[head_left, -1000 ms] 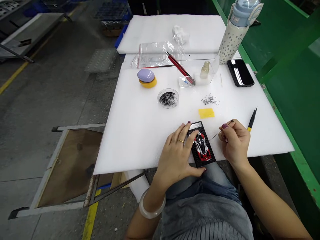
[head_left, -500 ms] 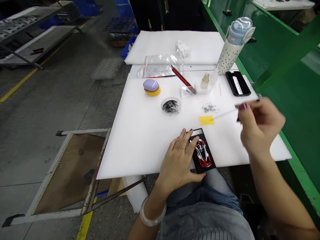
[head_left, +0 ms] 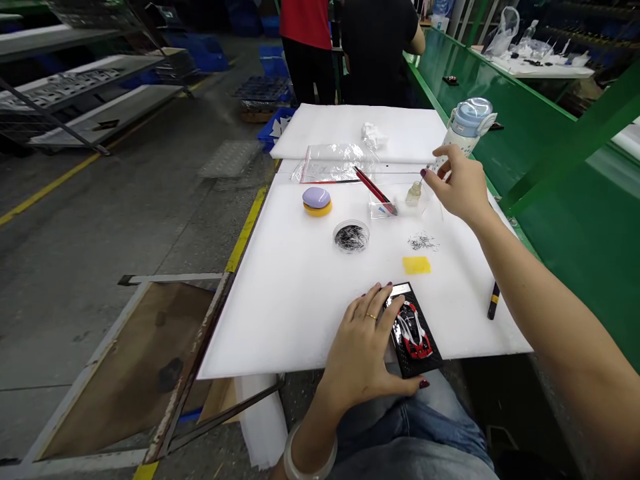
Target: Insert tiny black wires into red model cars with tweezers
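Note:
My left hand (head_left: 363,343) grips the black base of a red and white model car (head_left: 414,333) at the near edge of the table. Its fingers lie over the base's left side and the thumb is at the near end. My right hand (head_left: 457,180) is pinched around a thin stick, mostly hidden by the fingers, at the mouth of a small glass bottle (head_left: 414,194). The bottle stands by a clear plastic holder (head_left: 383,211) with red and black tweezers (head_left: 375,190) leaning on it. Below lie a yellow slip (head_left: 417,265) and tiny black slivers (head_left: 423,242).
A round dish of black slivers (head_left: 351,237), a purple and yellow oval case (head_left: 317,201), a plastic bag (head_left: 337,162) and crumpled tissue (head_left: 373,136) lie on the white table. A water bottle (head_left: 469,120) stands beyond my right hand. A dark pen-like object (head_left: 493,301) lies beneath my forearm.
My right hand has moved away from the yellow slip, forward and left to the small bottle. My left hand stays on the model car's base. The head view has tilted up, showing two people behind.

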Motion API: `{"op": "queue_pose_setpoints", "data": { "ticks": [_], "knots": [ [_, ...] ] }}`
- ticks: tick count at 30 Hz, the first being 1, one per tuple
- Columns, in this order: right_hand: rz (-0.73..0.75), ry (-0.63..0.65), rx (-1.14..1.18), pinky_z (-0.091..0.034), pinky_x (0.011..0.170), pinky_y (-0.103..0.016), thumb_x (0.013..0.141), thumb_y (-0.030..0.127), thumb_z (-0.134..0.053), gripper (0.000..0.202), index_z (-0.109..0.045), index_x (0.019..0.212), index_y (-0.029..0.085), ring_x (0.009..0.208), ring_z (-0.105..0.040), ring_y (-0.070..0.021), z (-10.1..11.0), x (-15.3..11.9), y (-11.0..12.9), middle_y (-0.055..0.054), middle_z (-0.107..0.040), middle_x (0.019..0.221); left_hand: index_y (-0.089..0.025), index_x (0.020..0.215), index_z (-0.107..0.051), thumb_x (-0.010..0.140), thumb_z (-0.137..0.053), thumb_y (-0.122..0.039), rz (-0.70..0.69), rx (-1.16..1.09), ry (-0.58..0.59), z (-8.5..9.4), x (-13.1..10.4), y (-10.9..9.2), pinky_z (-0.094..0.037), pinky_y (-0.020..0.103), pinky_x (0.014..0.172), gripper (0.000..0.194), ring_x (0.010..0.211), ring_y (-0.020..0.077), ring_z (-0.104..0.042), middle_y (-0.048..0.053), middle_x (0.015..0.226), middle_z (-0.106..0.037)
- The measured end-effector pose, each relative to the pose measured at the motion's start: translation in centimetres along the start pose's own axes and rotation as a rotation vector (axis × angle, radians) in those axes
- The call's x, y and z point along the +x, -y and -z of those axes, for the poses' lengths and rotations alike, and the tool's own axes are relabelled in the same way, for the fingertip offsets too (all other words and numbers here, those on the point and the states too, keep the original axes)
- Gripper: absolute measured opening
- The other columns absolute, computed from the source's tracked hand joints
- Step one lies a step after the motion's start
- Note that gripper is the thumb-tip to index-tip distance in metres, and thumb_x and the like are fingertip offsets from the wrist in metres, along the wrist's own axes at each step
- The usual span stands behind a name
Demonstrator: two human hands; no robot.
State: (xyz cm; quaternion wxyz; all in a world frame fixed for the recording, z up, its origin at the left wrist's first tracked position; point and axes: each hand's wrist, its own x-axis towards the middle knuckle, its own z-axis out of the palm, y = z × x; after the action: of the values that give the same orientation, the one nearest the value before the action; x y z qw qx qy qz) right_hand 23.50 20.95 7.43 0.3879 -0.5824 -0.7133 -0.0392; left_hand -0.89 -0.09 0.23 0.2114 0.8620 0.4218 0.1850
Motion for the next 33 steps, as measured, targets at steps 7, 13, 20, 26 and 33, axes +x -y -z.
{"op": "queue_pose_setpoints", "data": {
  "ticks": [7, 13, 20, 26, 33],
  "knots": [
    [-0.208, 0.127, -0.282, -0.039, 0.059, -0.035, 0.084, 0.045, -0.067, 0.037, -0.064, 0.115, 0.026, 0.052, -0.048, -0.0206, 7.3, -8.3, -4.1, 0.000, -0.060, 0.062, -0.013, 0.151, -0.040, 0.059, -0.081, -0.071, -0.026, -0.053, -0.062, -0.1, -0.1, 0.4, -0.040, 0.067, 0.115, 0.116, 0.147, 0.0450, -0.040, 0.022, 0.159, -0.043],
    [-0.388, 0.454, -0.532, -0.028, 0.051, -0.031, 0.083, 0.030, -0.063, 0.045, -0.066, 0.127, 0.022, 0.042, -0.040, -0.0186, 9.4, -15.8, -3.5, -0.001, -0.052, 0.051, -0.019, 0.153, -0.033, 0.055, -0.087, -0.056, -0.045, -0.030, -0.108, -0.1, -0.3, 0.5, -0.045, 0.068, 0.112, 0.118, 0.144, 0.0453, -0.044, 0.021, 0.157, -0.046],
    [-0.259, 0.453, -0.045, -0.043, 0.057, -0.032, 0.091, 0.023, -0.047, 0.030, -0.074, 0.101, 0.023, 0.057, -0.062, -0.0191, 10.1, -16.7, -2.8, -0.002, -0.074, 0.075, -0.027, 0.152, -0.033, 0.072, -0.071, -0.057, -0.051, -0.161, -0.172, -0.1, -0.6, 0.9, -0.048, 0.065, 0.111, 0.094, 0.144, 0.0421, -0.046, 0.015, 0.151, -0.052],
    [0.049, 0.479, -0.198, -0.048, 0.064, -0.034, 0.087, 0.007, -0.045, 0.042, -0.074, 0.112, 0.024, 0.083, -0.074, -0.0234, 10.8, -18.2, -3.4, -0.005, -0.079, 0.104, -0.027, 0.148, -0.040, 0.087, -0.044, -0.083, -0.080, -0.133, -0.260, -0.4, -0.6, 1.2, -0.046, 0.064, 0.111, 0.083, 0.141, 0.0396, -0.051, 0.015, 0.145, -0.060],
    [0.125, 0.347, 0.003, -0.051, 0.062, -0.034, 0.096, 0.027, -0.058, 0.016, -0.072, 0.104, 0.025, 0.078, -0.072, -0.0223, 9.2, -17.2, -3.5, -0.007, -0.078, 0.095, -0.025, 0.144, -0.045, 0.087, -0.036, -0.086, -0.065, -0.120, -0.343, -0.7, -0.3, 0.6, -0.038, 0.062, 0.116, 0.084, 0.129, 0.0365, -0.063, 0.014, 0.137, -0.067]
  ]
}}
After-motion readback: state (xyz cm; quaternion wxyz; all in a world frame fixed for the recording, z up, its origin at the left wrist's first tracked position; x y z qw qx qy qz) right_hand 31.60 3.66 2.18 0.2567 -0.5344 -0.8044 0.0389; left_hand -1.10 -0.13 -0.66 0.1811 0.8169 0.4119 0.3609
